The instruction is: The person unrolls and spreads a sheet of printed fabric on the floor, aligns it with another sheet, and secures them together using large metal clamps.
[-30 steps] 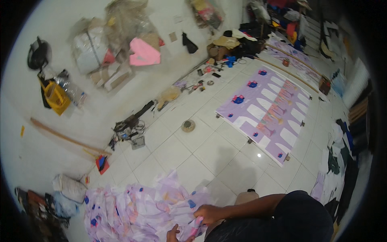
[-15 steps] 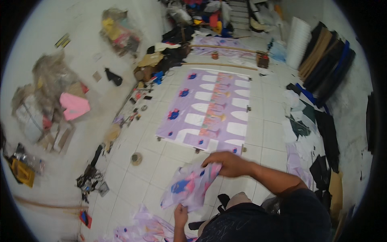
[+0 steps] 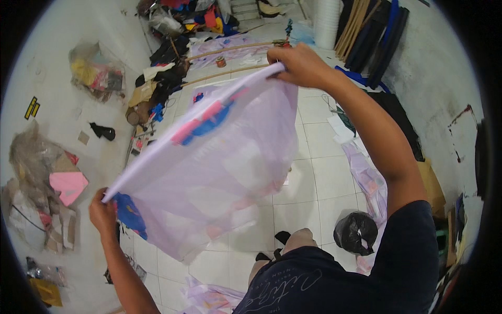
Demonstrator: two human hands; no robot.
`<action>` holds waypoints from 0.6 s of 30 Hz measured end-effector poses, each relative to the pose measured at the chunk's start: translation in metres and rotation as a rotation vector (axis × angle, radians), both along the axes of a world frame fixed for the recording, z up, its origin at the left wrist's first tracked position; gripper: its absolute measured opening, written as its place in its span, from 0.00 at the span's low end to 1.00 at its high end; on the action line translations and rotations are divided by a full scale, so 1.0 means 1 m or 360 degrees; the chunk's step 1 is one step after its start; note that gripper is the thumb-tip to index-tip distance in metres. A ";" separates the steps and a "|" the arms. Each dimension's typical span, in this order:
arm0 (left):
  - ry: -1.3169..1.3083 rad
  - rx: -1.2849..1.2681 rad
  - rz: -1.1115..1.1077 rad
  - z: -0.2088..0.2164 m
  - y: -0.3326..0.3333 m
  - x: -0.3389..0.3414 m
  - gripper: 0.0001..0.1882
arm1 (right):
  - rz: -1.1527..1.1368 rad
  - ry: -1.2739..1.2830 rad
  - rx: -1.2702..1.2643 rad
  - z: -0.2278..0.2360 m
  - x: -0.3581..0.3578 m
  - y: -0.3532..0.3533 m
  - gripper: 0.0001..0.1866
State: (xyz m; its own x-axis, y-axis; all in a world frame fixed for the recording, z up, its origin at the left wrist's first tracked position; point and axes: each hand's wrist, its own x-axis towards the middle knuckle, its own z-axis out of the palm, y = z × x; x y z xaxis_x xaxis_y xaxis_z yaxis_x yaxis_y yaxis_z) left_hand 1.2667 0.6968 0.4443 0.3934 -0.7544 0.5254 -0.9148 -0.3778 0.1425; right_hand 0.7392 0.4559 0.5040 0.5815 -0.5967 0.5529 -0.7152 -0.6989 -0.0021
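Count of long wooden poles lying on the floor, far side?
2: a far pole beyond the small reddish can, a near pole on this side of it. The lilac sheet held between the left hand and right hand may hide others.

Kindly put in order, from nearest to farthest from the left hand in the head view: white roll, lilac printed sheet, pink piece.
1. Lilac printed sheet: held by the left hand at its left end.
2. Pink piece: just left of the hand.
3. White roll: far end, to the right.
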 end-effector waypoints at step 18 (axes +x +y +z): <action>0.0503 -0.0973 -0.0621 0.132 -0.006 0.171 0.19 | -0.0596 -0.0473 -0.0175 0.102 -0.073 0.096 0.15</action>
State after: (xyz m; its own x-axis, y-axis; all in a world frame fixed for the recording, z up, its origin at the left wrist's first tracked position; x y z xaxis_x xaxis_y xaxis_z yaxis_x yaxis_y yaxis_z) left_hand 1.4378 0.6912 0.5762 0.3594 -0.4825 0.7987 -0.8467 0.1912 0.4965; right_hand 0.6663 0.5517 0.6060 0.1460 -0.6633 0.7340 -0.8971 -0.4016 -0.1845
